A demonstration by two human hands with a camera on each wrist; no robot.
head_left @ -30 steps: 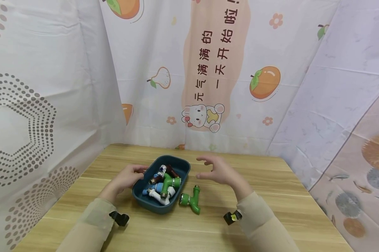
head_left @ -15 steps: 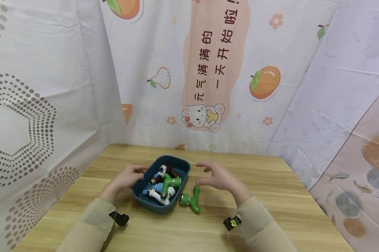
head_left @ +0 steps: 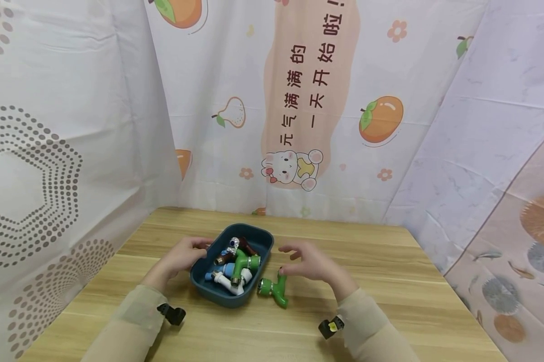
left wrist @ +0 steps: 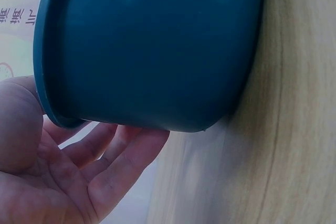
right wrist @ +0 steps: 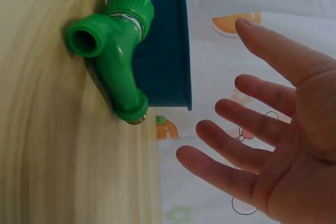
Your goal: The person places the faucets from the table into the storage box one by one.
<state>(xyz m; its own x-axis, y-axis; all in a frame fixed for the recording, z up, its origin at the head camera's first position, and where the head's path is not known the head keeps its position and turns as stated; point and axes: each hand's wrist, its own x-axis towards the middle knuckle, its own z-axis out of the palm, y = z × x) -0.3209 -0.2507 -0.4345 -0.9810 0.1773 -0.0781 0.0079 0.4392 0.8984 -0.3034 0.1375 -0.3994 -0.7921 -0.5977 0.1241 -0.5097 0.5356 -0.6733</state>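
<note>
In the head view a dark blue plastic basin point(head_left: 227, 300) stands on the table with several taps inside. My left hand point(head_left: 181, 256) holds its left rim. From the left wrist, those fingers point(left wrist: 131, 156) touch the basin's outer wall, while the thumb tip is hidden behind the rim. A green tap point(head_left: 277, 290) lies on the table, just right of the basin. Above its threaded end hovers my right hand point(head_left: 312, 261), fingers spread and holding nothing. The right wrist view shows a gap between that hand and the green tap.
Inside the basin are another green tap point(head_left: 241, 264), a white one point(head_left: 227, 282), a blue one point(head_left: 227, 270) and brown ones with a chrome part point(head_left: 232, 245). The wooden table point(head_left: 367, 301) ends at a printed curtain point(head_left: 335, 201) behind.
My right hand has moved slightly left and lower, toward the green tap on the table. The left hand and the basin have stayed in place.
</note>
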